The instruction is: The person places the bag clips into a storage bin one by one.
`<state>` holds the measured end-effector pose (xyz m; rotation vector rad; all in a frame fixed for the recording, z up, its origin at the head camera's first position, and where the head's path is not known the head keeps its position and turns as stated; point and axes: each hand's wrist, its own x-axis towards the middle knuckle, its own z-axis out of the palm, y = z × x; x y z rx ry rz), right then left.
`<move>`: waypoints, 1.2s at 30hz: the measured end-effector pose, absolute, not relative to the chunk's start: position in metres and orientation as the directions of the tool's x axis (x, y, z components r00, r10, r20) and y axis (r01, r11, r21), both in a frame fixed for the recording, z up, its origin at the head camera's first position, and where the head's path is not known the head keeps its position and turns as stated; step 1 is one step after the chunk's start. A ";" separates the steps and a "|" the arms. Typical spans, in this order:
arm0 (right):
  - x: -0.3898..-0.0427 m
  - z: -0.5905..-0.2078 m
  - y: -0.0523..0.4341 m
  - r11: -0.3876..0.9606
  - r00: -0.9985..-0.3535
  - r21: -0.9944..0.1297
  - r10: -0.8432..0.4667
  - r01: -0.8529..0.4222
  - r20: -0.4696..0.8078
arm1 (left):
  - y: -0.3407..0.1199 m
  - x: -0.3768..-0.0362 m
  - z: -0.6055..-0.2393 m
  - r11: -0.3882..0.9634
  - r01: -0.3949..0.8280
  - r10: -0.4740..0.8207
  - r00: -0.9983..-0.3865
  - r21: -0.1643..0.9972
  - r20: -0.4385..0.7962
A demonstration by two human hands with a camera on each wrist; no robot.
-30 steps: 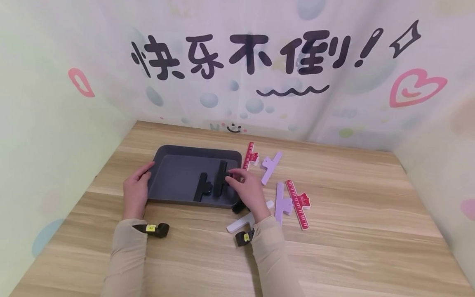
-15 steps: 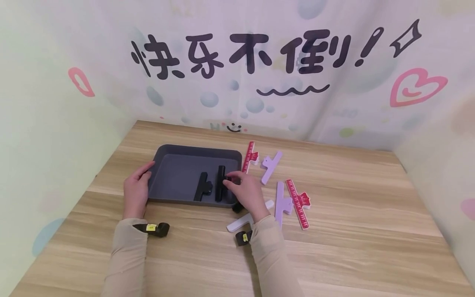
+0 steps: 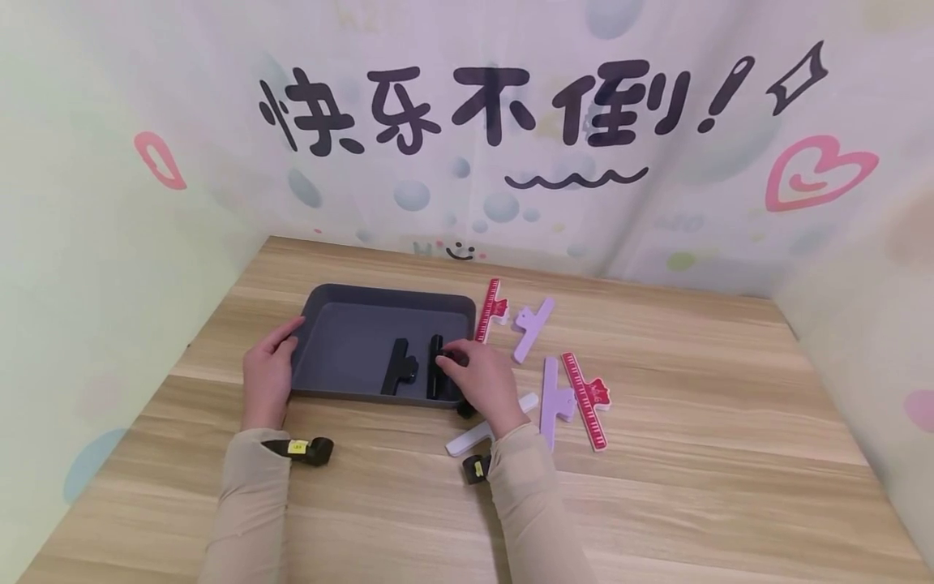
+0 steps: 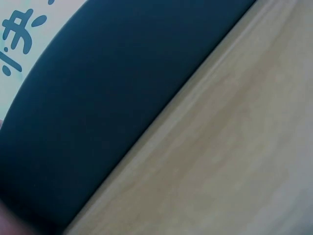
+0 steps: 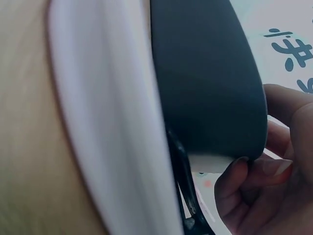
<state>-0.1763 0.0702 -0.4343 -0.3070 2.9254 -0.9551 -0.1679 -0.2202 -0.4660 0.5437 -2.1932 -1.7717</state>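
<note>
- Gripping the dark tray (image 3: 390, 298) by its left edge, the left hand (image 3: 267, 377) lies well apart from both black clips.
- Inside the tray, toward its front right corner, one loose black clip (image 3: 397, 369) lies with its tab pointing right.
- Just right of it is the pinched black clip (image 3: 434, 373), in the tray near the right edge, its long axis running rear to front, about parallel with that edge (whether it touches the tray's floor, I cannot tell).
- Reaching over the tray's right edge, the right hand (image 3: 485, 381) has thumb and fingers together on this clip's right side. The clip therefore lies left of the grip, crosswise to the reach; this hand is clearly the nearer one.
- Just outside the tray's front right corner sits a partly hidden black object (image 3: 467, 410), with a white clip (image 3: 467, 440) on the table (image 3: 679, 503) beneath the right wrist.
- Beyond the tray's right edge lie the rear red clip (image 3: 487, 312), rear purple clip (image 3: 536, 328), front purple clip (image 3: 550, 401) and front red clip (image 3: 584, 401).
</note>
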 end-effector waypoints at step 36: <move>-0.172 -0.431 0.062 0.866 -0.988 -0.483 -0.156 -0.129 -0.015 | -0.221 -0.171 -0.468 0.166 -0.094 -0.451 -0.893 0.982 -0.010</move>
